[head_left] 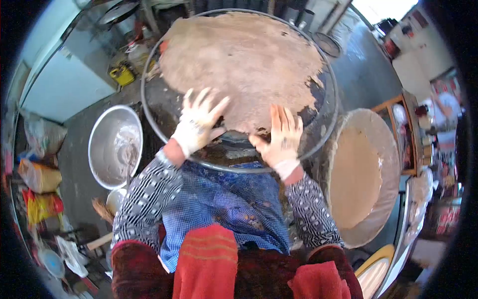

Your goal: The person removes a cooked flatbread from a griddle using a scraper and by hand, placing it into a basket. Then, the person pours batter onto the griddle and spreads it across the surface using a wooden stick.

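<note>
A large, thin, brownish flatbread sheet [239,65] with ragged edges and small holes covers most of a round dark griddle [167,107] in front of me. A metal ring [144,94] encircles the griddle. My left hand [199,122], in a whitish glove, has its fingers spread over the sheet's near left edge. My right hand [282,137], gloved too, lies at the near right edge with fingers stretched forward and thumb out to the side. Whether the fingertips press on the sheet or hover just above it, I cannot tell.
A metal basin [110,164] stands on the floor at left. At right is a wide tub [388,194] holding tan batter [354,174]. A yellow container [122,74] sits beyond the basin. Blue checked cloth [219,194] covers my lap. Plastic bags [41,174] lie far left.
</note>
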Motion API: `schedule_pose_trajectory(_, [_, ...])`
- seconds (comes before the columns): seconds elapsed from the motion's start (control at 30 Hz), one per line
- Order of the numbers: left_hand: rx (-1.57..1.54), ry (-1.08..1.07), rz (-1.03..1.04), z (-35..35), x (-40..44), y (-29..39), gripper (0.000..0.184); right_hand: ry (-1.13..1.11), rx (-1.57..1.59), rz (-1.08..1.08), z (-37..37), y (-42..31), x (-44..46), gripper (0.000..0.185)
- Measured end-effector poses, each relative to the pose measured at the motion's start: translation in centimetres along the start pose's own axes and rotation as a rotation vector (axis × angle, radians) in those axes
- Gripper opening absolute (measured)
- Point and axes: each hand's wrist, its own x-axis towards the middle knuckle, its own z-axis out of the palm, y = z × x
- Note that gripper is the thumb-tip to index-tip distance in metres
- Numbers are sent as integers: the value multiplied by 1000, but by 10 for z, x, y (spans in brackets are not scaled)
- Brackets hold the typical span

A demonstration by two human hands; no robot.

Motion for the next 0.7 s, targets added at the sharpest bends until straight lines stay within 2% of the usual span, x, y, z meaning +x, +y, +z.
schedule_pose_trajectory(0.1, [-87,48,-72,-3,-26,-15,68,101,168,37,-4,30,-89,39])
schedule_pose_trajectory(0.13, [-75,55,-91,-3,-36,-16,55,150,187,9,-7,44,-124,27])
schedule_pose_trajectory(0.17, [-73,123,130,-5,-44,-17,40,128,262,138,-26,45,-147,18])
schedule_pose_trajectory(0.2, [-25,42,199,2,-61,-20,27,124,338,270,-43,41,-173,11])
schedule_pose_trajectory(0.23, [16,-4,263,15,-84,-22,26,118,229,375,-52,41,-210,11])
schedule_pose_trajectory(0.27, [-27,-236,116,28,-103,-16,28,-81,106,476,-62,48,-254,14])
schedule_pose_trajectory(0.3, [5,-799,45,10,-90,3,31,-194,146,507,-76,58,-293,14])
schedule_pose_trajectory(0.33, [-58,-282,58,42,-124,5,28,-278,87,537,-88,68,-334,14])
schedule_pose_trajectory(0.37, [-37,-224,-6,62,-136,3,28,-398,-111,638,-93,80,-379,19])
schedule_pose_trajectory(0.4, [-21,-243,-37,60,-130,9,24,-754,-329,915,-112,86,-387,23])
schedule_pose_trajectory(0.43, [-26,-247,-51,62,-130,10,24,-663,-465,1050,-109,101,-432,27])
schedule_pose_trajectory(0.47, [-31,-252,-72,66,-130,11,25,-577,-382,1330,-131,107,-441,40])
schedule_pose_trajectory(0.5, [-21,-237,-72,66,-129,13,25,-332,-420,1284,-133,104,-478,78])
schedule_pose_trajectory(0.53, [4,-279,-83,69,-129,12,26,-318,-414,1277,-137,106,-477,78])
schedule_pose_trajectory(0.6, [38,-315,-104,71,-130,13,27,-507,-262,1758,-153,101,-474,108])
schedule_pose_trajectory(0.63, [36,-328,-130,74,-130,14,30,-607,-201,1800,-157,99,-471,118])
schedule_pose_trajectory(0.7, [54,-403,-182,72,-127,17,36,-624,-264,1757,-145,102,-490,118])
